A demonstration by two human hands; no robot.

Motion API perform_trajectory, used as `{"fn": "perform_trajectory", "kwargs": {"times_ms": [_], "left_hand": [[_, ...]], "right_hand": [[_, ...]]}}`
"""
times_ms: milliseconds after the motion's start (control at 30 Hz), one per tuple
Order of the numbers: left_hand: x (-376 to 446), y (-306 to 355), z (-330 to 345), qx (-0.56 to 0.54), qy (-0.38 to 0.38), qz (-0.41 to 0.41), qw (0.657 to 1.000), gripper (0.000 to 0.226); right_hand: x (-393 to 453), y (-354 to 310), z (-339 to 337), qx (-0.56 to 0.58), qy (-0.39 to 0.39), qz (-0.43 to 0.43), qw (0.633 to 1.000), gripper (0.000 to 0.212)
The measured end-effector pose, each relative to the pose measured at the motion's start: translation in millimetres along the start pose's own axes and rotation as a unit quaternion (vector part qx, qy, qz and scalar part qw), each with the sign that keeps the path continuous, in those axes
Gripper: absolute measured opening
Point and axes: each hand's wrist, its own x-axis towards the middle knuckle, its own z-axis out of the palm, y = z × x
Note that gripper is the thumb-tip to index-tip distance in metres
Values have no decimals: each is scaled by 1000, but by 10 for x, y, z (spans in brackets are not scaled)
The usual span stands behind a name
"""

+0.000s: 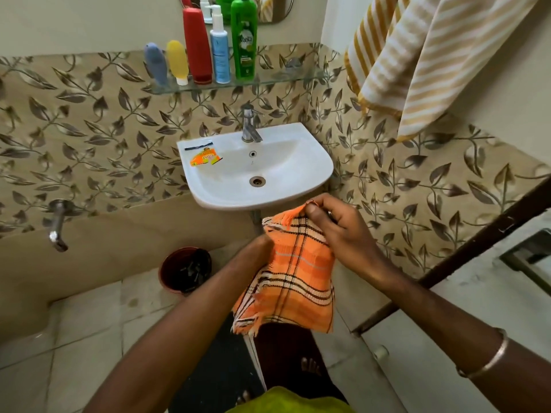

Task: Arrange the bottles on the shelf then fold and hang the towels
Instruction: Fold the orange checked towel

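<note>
Orange plaid towel point(293, 275): folded, held in the air just below the sink point(310, 177) rim. Right hand point(334, 225) fingers pinched its frayed top edge; left hand point(262, 242) was hidden behind the cloth, grip not discernible. Five bottles point(205, 46) stood upright on the glass shelf point(286, 76), well above the fingers. Striped towel point(417, 55) hung upper right; open floor point(89, 317) lay lower left.

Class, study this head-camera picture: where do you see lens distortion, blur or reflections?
Head view: the wide-angle lens bends the tiled walls and door frame near the edges; the centre is sharp, with the orange checked towel and the right hand crisp; the wall tap at left is softer; the mirror reflects the bottles; light is even.
</note>
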Motion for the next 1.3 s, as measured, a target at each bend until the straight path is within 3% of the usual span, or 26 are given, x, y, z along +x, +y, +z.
{"fn": "perform_trajectory", "kwargs": {"times_ms": [200,333,433,500,567,600,667,733,833,900,1000,1167,1300], "left_hand": [[117,-219,165,60,-12,-12,998,39],[48,-179,225,69,-66,2,995,39],[47,-119,280,113,-124,72,983,33],[55,-71,320,97,-135,147,975,9],[44,-12,337,37,-89,210,973,18],[-12,45,347,-18,-72,201,977,29],[-85,86,350,-89,-79,174,978,61],[-171,78,335,-76,-90,202,972,70],[-233,40,372,-16,-41,278,959,33],[-206,41,412,-12,5,299,954,19],[-148,26,485,-7,51,301,952,15],[-66,32,632,45,115,312,942,12],[-5,86,683,65,114,308,942,12]], "right_hand": [[16,71,-60,97,10,132,987,24],[22,143,-124,141,-12,204,969,26],[26,187,-162,166,7,219,962,22],[26,253,-184,157,18,222,962,26],[24,331,-208,133,24,225,965,30],[24,361,-219,124,22,226,966,32],[32,422,-233,116,14,226,967,33],[54,481,-255,111,2,225,968,30],[95,548,-282,102,-33,224,969,29],[112,602,-289,82,-59,222,970,32],[118,734,-313,69,-81,219,970,30],[153,876,-340,148,-75,231,959,18],[189,952,-395,233,-107,266,929,18]]}}
